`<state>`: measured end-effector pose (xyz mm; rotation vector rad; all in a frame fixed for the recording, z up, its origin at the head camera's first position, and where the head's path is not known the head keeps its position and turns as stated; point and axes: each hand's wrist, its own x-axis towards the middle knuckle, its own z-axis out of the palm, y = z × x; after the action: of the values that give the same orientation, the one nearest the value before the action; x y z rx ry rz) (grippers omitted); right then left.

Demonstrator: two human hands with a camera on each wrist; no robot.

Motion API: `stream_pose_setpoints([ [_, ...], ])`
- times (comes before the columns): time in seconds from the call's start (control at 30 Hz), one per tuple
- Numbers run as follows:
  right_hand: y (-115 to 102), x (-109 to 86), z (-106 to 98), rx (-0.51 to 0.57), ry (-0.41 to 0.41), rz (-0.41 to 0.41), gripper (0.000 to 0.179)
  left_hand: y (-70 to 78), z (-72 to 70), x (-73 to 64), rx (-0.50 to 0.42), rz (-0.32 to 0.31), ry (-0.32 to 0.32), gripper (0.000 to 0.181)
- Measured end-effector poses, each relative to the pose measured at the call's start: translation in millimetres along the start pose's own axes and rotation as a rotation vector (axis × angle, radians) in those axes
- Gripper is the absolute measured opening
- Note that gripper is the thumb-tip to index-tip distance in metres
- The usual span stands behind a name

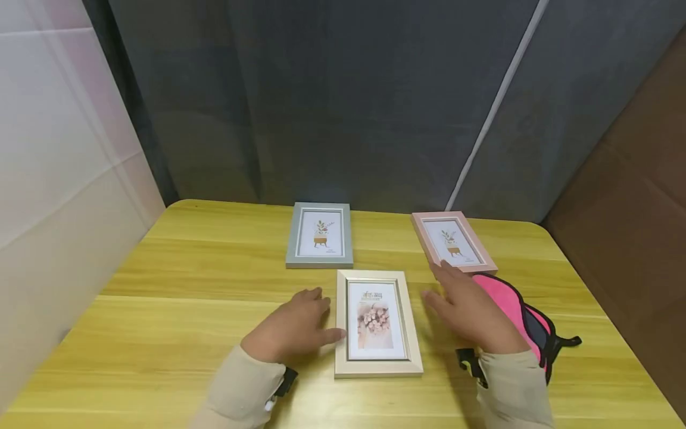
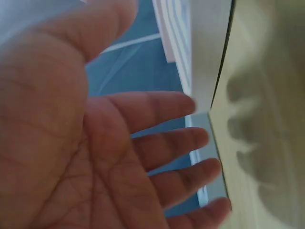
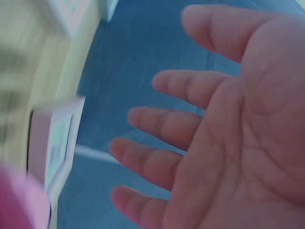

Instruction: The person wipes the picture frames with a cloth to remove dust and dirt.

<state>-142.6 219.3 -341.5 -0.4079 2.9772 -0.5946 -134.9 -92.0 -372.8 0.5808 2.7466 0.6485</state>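
A cream picture frame (image 1: 377, 325) with a blossom print lies face up near the middle of the table. To its left is my left hand (image 1: 295, 326), fingers loosely extended and the thumb over or against the frame's edge; I cannot tell if it touches. On the other side, my right hand (image 1: 471, 307) hovers with spread fingers, holding nothing. Its fingertips overlap the lower edge of a pink picture frame (image 1: 454, 241) in the head view; the right wrist view shows them apart from that frame (image 3: 56, 143). Both palms are bare in the wrist views.
A grey-blue picture frame (image 1: 320, 235) lies flat at the back. Partly hidden by the right hand and sleeve is a pink cloth item (image 1: 504, 298) with black edging and a strap. The wooden table (image 1: 177, 333) meets a dark curtain (image 1: 321, 101) behind.
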Motion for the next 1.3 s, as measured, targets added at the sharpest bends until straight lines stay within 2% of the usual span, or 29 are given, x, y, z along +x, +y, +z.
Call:
stream_pose_setpoints([
  [0.17,32,-25.6,-3,-0.117,-0.081,0.035,0.064,2.1,9.9,-1.5,-0.025,-0.020,-0.088,0.085],
  [0.3,64,-40.5,2,-0.163,-0.187,0.113,0.072,1.2,12.1,-2.3,0.004,-0.018,-0.115,0.088],
  [0.37,77,-42.9,6,-0.172,-0.211,0.134,0.074,0.9,12.5,-3.8,0.007,-0.012,-0.117,0.088],
  [0.5,93,-39.9,14,-0.197,-0.151,0.120,0.066,1.2,14.4,-6.5,-0.019,-0.004,-0.118,0.092],
  [0.63,95,-32.6,14,-0.211,-0.025,0.091,0.035,0.9,17.5,-8.1,-0.026,-0.003,-0.115,0.092],
  [0.73,90,-32.3,6,-0.111,0.052,0.133,0.031,0.8,19.3,-9.0,-0.027,-0.003,-0.118,0.091],
  [0.83,77,-37.5,-1,0.044,0.162,0.133,0.041,0.7,20.9,-9.6,-0.033,0.001,-0.120,0.091],
  [0.9,61,-40.1,-1,0.108,0.233,0.069,0.047,-0.3,21.6,-9.6,-0.028,0.001,-0.117,0.090],
  [1.0,34,-43.3,10,0.112,0.297,-0.111,0.057,-2.2,22.2,-9.5,-0.016,0.002,-0.117,0.090],
  [1.07,16,-47.3,21,0.057,0.274,-0.221,0.064,-3.0,22.4,-9.2,-0.014,0.002,-0.117,0.090],
  [1.13,1,-52.8,34,-0.020,0.202,-0.297,0.067,-2.7,22.6,-8.7,-0.014,0.003,-0.118,0.089],
  [1.23,-15,-61.6,50,-0.106,-0.002,-0.323,0.063,-0.9,23.1,-8.5,-0.011,0.005,-0.116,0.089],
  [1.3,-21,-64.7,57,-0.129,-0.124,-0.290,0.060,0.4,23.4,-8.8,0.005,0.003,-0.116,0.088],
])
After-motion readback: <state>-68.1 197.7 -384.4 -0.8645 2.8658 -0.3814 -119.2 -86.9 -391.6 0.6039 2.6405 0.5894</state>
